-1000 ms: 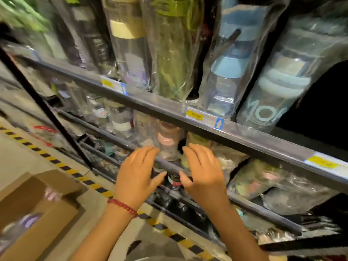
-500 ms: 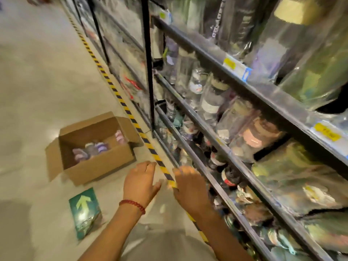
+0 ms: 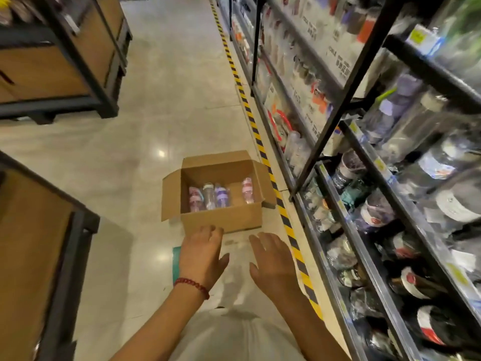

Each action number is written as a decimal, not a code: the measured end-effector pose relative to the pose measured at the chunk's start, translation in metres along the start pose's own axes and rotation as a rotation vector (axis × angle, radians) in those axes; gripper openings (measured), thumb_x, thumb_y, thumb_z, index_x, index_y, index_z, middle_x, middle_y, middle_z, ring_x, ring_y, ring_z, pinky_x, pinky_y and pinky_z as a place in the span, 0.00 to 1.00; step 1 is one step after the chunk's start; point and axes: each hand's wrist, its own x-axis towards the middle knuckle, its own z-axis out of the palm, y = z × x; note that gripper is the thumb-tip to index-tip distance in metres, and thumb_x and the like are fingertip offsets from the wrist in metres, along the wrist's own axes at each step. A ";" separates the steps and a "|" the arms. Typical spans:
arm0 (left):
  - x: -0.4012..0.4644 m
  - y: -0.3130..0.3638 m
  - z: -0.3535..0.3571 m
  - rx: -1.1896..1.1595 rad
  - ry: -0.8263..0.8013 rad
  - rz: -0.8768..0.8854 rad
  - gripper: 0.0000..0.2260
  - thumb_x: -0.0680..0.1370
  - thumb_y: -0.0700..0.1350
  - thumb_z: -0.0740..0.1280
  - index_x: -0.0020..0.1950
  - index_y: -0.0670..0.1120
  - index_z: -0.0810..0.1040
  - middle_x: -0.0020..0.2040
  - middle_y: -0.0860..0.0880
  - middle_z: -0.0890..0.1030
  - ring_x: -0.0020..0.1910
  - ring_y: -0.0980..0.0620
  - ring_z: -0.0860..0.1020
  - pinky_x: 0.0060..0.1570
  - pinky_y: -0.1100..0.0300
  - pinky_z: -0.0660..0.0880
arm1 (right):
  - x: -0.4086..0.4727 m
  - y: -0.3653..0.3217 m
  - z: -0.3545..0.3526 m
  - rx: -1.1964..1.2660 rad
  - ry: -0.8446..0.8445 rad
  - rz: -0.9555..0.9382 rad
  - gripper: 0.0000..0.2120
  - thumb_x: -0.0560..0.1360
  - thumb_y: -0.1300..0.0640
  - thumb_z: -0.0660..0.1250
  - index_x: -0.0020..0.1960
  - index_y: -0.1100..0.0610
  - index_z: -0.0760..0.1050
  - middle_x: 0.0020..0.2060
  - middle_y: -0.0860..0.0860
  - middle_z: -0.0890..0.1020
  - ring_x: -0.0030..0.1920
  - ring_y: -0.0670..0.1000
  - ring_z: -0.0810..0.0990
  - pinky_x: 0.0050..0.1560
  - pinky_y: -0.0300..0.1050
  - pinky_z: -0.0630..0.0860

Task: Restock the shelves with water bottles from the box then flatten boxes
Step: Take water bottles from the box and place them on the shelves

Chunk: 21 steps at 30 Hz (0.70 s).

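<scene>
Glossy tiled floor [image 3: 161, 105] with hazard-striped tape [image 3: 256, 134].

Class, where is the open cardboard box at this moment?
In the head view, the cardboard box sits on the floor mid-frame, just left of the yellow-black floor tape along the shelves, beyond both hands, with bottles inside.

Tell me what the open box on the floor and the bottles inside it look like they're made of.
The box looks like plain brown corrugated cardboard, matte, with folded-out flaps. The bottles appear to be clear plastic, glossy, since the box floor shows through them; their pink, white and purple caps look like opaque plastic, though blur leaves that uncertain.
</scene>
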 end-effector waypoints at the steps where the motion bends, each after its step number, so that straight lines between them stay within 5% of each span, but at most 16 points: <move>1: 0.002 -0.009 0.001 -0.009 -0.013 -0.024 0.23 0.55 0.51 0.81 0.46 0.45 0.80 0.41 0.47 0.81 0.36 0.44 0.79 0.32 0.55 0.76 | 0.007 -0.006 0.004 0.026 0.003 -0.017 0.35 0.49 0.55 0.80 0.56 0.55 0.76 0.49 0.54 0.82 0.48 0.57 0.82 0.46 0.49 0.80; 7: 0.022 -0.039 0.016 -0.027 -0.109 -0.149 0.25 0.56 0.52 0.80 0.49 0.45 0.82 0.45 0.47 0.83 0.40 0.45 0.81 0.37 0.53 0.79 | 0.055 -0.024 0.014 0.007 -0.109 -0.029 0.30 0.50 0.55 0.82 0.51 0.55 0.81 0.47 0.53 0.83 0.46 0.55 0.83 0.44 0.47 0.80; 16: 0.134 -0.085 0.020 -0.086 -0.054 -0.287 0.24 0.55 0.49 0.80 0.47 0.44 0.81 0.42 0.47 0.82 0.37 0.45 0.80 0.36 0.56 0.78 | 0.200 -0.001 0.042 0.112 -0.267 -0.165 0.32 0.54 0.56 0.80 0.53 0.52 0.69 0.47 0.51 0.81 0.46 0.55 0.81 0.40 0.47 0.80; 21: 0.238 -0.114 0.018 -0.093 -0.079 -0.386 0.21 0.58 0.50 0.79 0.46 0.44 0.79 0.40 0.46 0.81 0.37 0.43 0.79 0.34 0.56 0.77 | 0.323 0.021 0.056 0.051 -0.347 -0.188 0.25 0.55 0.57 0.80 0.50 0.56 0.79 0.45 0.54 0.82 0.44 0.57 0.82 0.36 0.47 0.78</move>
